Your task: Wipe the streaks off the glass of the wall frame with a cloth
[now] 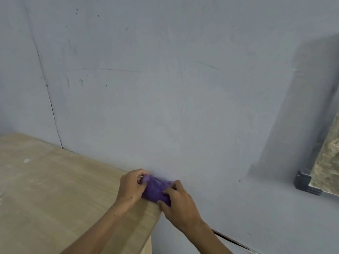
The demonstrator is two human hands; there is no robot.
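Purple cloth lies bunched at the tabletop corner by the wall, left hand and right hand both pinching it, the frame well apart.

A plain room indoors: scuffed grey-blue wall and a dusty wooden table.
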